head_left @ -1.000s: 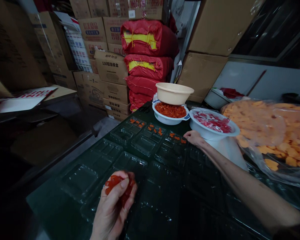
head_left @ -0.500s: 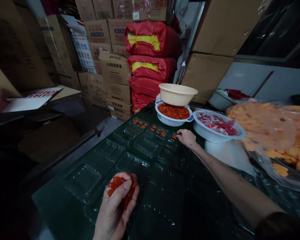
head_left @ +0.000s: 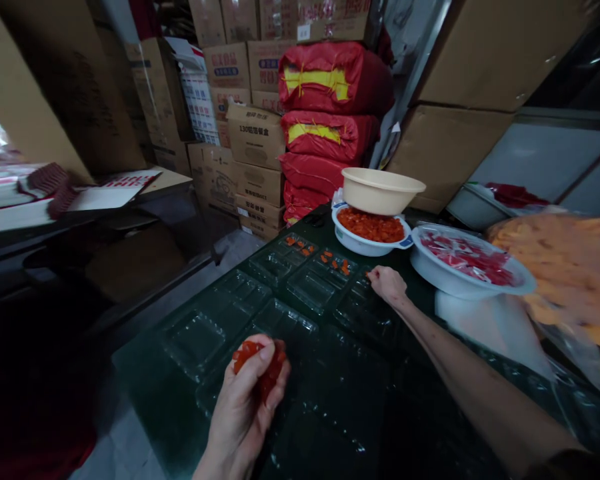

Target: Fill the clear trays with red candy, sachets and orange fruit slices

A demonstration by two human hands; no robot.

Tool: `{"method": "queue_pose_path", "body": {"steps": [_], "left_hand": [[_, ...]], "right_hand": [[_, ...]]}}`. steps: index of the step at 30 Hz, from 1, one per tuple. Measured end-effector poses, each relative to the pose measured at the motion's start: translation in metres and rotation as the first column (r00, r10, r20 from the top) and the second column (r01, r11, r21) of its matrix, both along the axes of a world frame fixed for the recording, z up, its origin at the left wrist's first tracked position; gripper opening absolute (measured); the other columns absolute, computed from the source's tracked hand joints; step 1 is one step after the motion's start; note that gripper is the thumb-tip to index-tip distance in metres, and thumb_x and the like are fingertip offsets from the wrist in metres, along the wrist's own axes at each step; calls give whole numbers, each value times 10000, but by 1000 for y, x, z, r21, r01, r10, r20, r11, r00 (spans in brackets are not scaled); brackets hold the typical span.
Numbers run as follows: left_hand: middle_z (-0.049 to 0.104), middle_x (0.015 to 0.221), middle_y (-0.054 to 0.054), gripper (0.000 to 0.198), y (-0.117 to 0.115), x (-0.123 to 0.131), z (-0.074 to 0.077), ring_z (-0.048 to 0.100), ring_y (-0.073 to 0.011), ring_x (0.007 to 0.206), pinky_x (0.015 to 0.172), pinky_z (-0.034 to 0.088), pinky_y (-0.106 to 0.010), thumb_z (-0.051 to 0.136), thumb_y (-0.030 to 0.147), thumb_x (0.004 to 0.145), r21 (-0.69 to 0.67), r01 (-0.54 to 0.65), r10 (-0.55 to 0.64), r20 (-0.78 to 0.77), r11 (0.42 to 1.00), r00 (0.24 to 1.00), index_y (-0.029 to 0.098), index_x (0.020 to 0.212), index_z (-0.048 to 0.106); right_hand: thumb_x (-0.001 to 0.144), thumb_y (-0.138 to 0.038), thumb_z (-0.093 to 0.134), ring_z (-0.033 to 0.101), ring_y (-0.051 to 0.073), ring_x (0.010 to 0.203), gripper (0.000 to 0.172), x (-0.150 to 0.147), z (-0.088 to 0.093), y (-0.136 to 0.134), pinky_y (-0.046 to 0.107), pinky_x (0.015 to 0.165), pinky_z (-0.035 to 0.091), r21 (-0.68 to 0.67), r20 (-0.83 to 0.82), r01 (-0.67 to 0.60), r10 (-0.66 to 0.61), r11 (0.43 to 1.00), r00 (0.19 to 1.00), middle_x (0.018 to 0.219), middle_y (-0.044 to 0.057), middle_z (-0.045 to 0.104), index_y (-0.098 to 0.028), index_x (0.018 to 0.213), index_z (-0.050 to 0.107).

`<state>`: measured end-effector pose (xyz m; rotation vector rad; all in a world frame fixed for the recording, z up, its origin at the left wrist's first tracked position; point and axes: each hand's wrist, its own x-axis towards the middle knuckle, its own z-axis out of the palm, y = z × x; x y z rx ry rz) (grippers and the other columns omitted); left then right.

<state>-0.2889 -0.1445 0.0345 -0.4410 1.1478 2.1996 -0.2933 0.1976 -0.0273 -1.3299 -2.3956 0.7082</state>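
Observation:
My left hand (head_left: 253, 390) is closed around a clump of glossy orange-red pieces (head_left: 247, 352), palm turned up above the clear trays. Farther off, my right hand (head_left: 389, 285) is pinched at the upper compartments of a clear plastic tray (head_left: 363, 308). A speck of orange-red shows at its fingertips; whether they grip it or it lies in the tray I cannot tell. Small orange-red pieces lie in the upper compartments of two neighbouring trays, the left tray (head_left: 270, 263) and the middle tray (head_left: 313, 288). Nearer trays (head_left: 195, 340) hold nothing visible.
Behind the trays, a white basin (head_left: 373, 247) holds orange-red pieces, with a cream basin (head_left: 380, 190) resting on it. A second basin (head_left: 473, 283) contains red-and-clear packets. Orange rounds (head_left: 560, 273) in plastic fill the right. Cartons (head_left: 255, 137) and red sacks (head_left: 333, 77) are stacked behind.
The view has swung left, so the scene sits farther right. My right hand stays at the same tray and now covers more of the orange-red there. My left hand keeps its clump.

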Motion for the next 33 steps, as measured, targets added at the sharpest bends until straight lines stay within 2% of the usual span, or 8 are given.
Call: {"method": "queue_pose_path", "body": {"steps": [6,8,11,13,15,21,28,33], "left_hand": [[593,719,-31,243,-38,-15,-8,564,-102,477,312,363,-112,663,160,635,38,-81,83,-41,996,996,175,818,504],[588,720,-33,246,-56,-18,-10,548,-92,468,314,360,-113,661,166,639,56,-103,106,-48,993,993,175,825,499],[593,756,-45,264,-84,-20,-10,562,-103,496,318,355,-113,667,167,634,45,-180,182,-49,983,982,179,832,493],[590,753,-48,261,-99,-20,-10,557,-103,493,308,330,-109,671,173,633,56,-220,224,-84,974,971,177,822,492],[584,738,-45,248,-111,-20,-10,542,-94,480,300,308,-105,670,181,637,80,-236,245,-125,968,962,172,810,492],[580,743,-36,249,-136,-19,-17,541,-88,482,308,322,-107,678,208,640,111,-274,287,-114,955,951,170,802,492],[581,749,-22,284,-150,-23,-28,561,-88,498,348,371,-115,704,232,621,116,-303,309,-35,946,951,175,793,486],[574,737,-22,229,-147,-30,-38,538,-79,488,330,307,-111,670,241,669,144,-277,289,-67,950,955,173,790,488]], "right_hand": [[684,8,406,548,139,609,274,0,33,-49,219,489,410,-446,-258,-200,89,873,962,724,66,565,-130,857,567],[635,40,441,561,124,611,302,1,46,-81,210,522,453,-643,-374,-341,107,686,921,723,63,575,-122,849,578],[620,48,502,583,121,644,262,-7,58,-136,200,582,490,-836,-489,-468,0,288,873,713,71,593,-112,802,602],[618,43,525,598,131,664,221,-20,59,-174,209,613,503,-840,-523,-508,-36,189,852,703,77,604,-109,758,605],[613,33,533,607,142,668,190,-41,55,-209,231,627,511,-786,-594,-572,-34,233,803,681,69,604,-113,718,592],[586,18,458,559,84,532,205,-127,28,-270,190,514,459,-545,-733,-592,5,594,680,625,-17,533,-133,698,538],[578,-59,465,583,114,561,167,-173,-3,-274,196,513,430,-415,-711,-594,161,689,684,645,-1,559,-134,712,531],[664,-145,456,614,161,731,175,-173,-10,-267,297,711,468,-287,-699,-649,309,705,645,757,34,604,-150,810,553]]}}
